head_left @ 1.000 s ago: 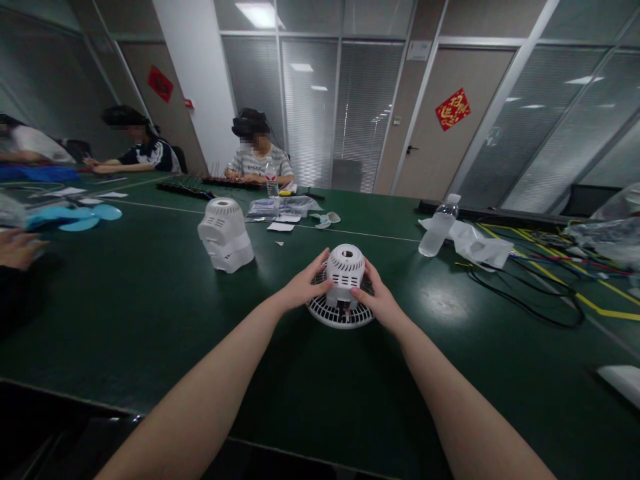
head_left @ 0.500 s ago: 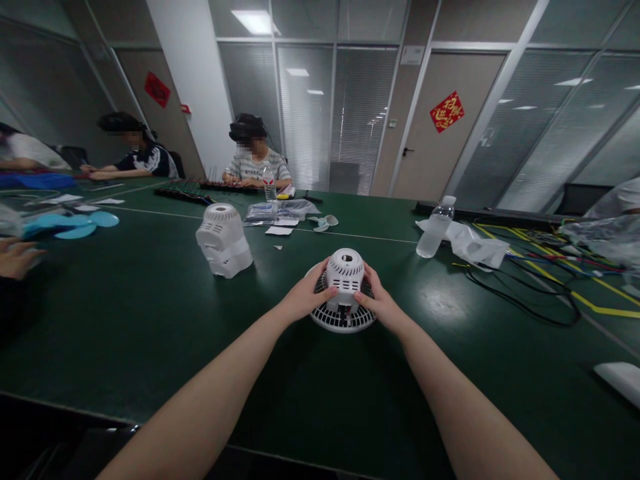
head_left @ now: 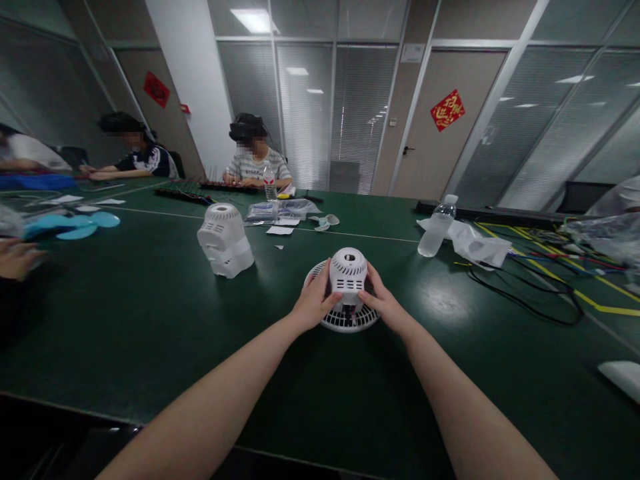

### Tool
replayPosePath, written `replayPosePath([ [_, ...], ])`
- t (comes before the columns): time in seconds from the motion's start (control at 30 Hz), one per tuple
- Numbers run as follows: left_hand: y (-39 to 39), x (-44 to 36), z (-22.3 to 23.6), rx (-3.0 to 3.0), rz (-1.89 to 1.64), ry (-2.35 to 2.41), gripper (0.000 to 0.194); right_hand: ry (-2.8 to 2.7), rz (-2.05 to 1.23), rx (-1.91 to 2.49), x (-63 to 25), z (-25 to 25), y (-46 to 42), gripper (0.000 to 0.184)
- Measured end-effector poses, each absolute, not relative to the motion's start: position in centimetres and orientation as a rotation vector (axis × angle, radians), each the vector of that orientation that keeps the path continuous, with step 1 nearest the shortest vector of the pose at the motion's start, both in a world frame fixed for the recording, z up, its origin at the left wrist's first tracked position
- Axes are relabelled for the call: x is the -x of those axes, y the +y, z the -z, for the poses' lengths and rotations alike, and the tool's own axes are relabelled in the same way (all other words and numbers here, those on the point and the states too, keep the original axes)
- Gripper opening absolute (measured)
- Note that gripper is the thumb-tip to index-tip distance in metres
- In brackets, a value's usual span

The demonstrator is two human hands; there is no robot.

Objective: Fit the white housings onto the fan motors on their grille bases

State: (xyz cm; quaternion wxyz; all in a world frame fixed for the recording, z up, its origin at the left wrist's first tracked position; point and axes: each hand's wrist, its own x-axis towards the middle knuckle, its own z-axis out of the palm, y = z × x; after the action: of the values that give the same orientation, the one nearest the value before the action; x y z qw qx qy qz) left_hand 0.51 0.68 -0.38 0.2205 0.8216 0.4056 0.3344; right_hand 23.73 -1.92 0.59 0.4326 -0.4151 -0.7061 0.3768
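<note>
A white fan motor housing (head_left: 349, 270) with vent slots and a hole in its top stands on a round white fan grille (head_left: 350, 325) on the green table. My left hand (head_left: 315, 297) grips the housing from the left, thumb on its front. From the right, my right hand (head_left: 384, 301) holds the same housing, its thumb also at the front. Dark parts and wires show in the opening below the two thumbs. Part of the grille is hidden behind the housing and my hands.
To the left stand white stacked housings (head_left: 226, 241). A water bottle (head_left: 437, 227), a crumpled white bag (head_left: 477, 245) and black cables (head_left: 530, 303) lie right. Blue fan blades (head_left: 83, 225) are near another person's hand (head_left: 17, 259). A person (head_left: 257, 157) sits across the table.
My left hand has shifted slightly right and farther around the housing, uncovering the grille's left rim. The housing has moved a little to the right; both hands keep hold of it.
</note>
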Motion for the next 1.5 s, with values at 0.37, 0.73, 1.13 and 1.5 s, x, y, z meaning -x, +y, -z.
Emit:
replayPosePath([
  [0.37,0.5,-0.1,-0.7,-2.179,-0.887,1.096,0.089,-1.750,-0.933,1.018,-23.7,-0.6,-2.1,0.089],
  [0.73,-0.2,1.5,-2.3,-2.070,-0.889,1.104,0.100,-1.652,-0.783,1.023,-24.2,-0.1,-2.6,0.090],
  [1.13,-1.0,0.5,-2.5,-2.008,-0.941,1.065,0.095,-1.726,-0.772,1.067,-23.3,-0.6,-2.6,0.088],
  [1.5,-0.9,0.4,-2.5,-1.908,-0.943,1.029,0.094,-1.702,-0.823,1.071,-23.7,-0.7,-2.5,0.085],
])
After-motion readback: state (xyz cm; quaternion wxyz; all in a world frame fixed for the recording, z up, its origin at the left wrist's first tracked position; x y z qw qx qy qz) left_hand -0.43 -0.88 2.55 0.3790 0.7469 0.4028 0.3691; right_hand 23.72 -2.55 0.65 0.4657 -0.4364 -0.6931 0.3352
